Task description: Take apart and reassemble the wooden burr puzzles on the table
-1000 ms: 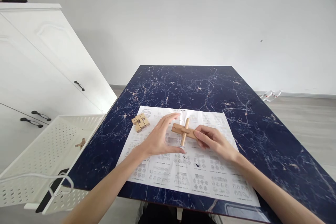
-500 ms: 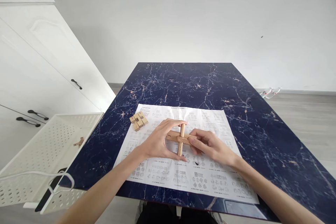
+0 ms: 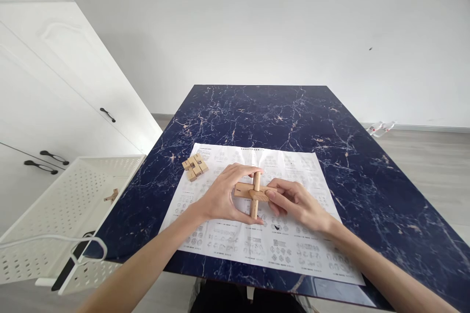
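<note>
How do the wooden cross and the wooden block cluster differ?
The wooden cross is held by the left hand and right hand; the block cluster lies untouched on the printed sheet's left edge. The wooden cross includes a rounded rod; the block cluster looks square-edged. Both are pale wood.

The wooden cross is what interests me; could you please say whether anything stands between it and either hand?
Nothing visible does: the left hand spans its rod end to end, and the right hand holds one end of its plank. The blocks lie aside, left of the left hand.
</note>
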The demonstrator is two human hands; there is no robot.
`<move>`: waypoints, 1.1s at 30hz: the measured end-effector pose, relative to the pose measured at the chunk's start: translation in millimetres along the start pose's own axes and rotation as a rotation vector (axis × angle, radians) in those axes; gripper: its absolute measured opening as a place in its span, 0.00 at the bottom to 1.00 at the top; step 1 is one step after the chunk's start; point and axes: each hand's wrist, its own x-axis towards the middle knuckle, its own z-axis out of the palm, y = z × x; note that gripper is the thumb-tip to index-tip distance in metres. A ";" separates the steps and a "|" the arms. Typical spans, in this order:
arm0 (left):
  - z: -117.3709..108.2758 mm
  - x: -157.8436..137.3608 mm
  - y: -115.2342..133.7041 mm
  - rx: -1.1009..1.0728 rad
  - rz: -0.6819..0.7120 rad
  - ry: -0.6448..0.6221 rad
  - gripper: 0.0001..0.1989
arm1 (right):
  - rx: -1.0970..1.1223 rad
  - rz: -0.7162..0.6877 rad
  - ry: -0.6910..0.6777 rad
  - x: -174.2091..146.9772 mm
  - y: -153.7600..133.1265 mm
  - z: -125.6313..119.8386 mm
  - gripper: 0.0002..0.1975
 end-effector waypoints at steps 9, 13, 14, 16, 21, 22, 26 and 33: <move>1.6 -3.0 0.2 0.045 0.048 -0.026 0.46 | -0.097 -0.016 -0.110 -2.5 -3.9 -7.1 0.23; 1.7 -3.5 -0.5 0.043 0.052 -0.024 0.47 | -0.114 -0.024 -0.101 -3.0 -3.4 -7.2 0.22; 1.7 -3.7 -1.0 0.039 0.051 -0.025 0.46 | -0.123 -0.023 -0.096 -3.2 -3.1 -7.0 0.22; 1.8 -4.0 -2.0 0.033 0.049 -0.026 0.46 | -0.139 -0.017 -0.086 -3.4 -2.8 -6.0 0.21; 2.1 -4.7 -4.3 0.040 0.070 -0.009 0.46 | -0.133 0.003 -0.062 -3.0 -2.9 -2.8 0.21; 2.2 -4.8 -4.5 0.046 0.076 -0.010 0.46 | -0.134 0.007 -0.057 -3.0 -3.0 -2.4 0.21; 3.0 -5.9 -3.7 0.059 0.081 -0.004 0.45 | -0.144 0.018 -0.050 -3.3 -3.8 -2.1 0.21; 3.8 -5.8 -3.1 0.067 0.091 0.010 0.46 | -0.156 -0.003 -0.048 -4.9 -4.4 -2.4 0.19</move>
